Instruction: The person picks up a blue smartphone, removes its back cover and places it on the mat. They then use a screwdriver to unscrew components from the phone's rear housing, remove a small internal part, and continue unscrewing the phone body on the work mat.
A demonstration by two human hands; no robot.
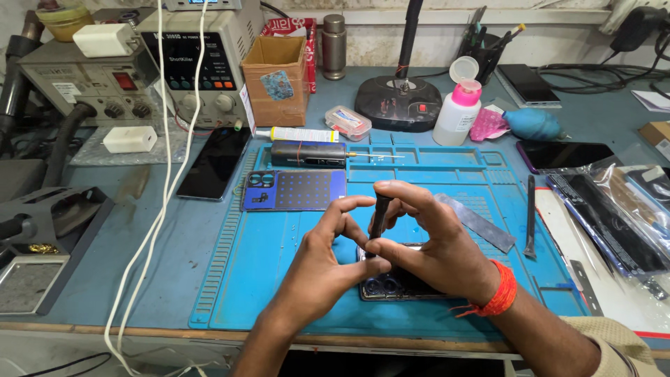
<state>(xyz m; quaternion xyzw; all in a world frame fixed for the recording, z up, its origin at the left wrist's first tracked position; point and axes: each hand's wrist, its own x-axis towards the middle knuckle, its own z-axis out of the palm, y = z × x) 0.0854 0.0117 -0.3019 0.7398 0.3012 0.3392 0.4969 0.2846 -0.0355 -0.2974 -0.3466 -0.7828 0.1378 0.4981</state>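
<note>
Screwdriver point(379, 211) upright on, probably, phone point(398, 285).

A phone repair workshop: the bench point(174, 244) carries a blue repair mat point(279, 251), a bench power supply point(199, 66), a soldering station point(84, 87), loose phones point(213, 164) and a solvent bottle point(457, 112).

Red thread wristband point(500, 295), beige sleeve cuff point(614, 342), bare forearms

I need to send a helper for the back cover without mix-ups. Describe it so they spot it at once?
Start at the blue mat. On its upper left part, beyond the left hand, lies the back cover, just below the dark electric tool. It alone is a flat blue-purple panel with camera holes at its left end.
</note>
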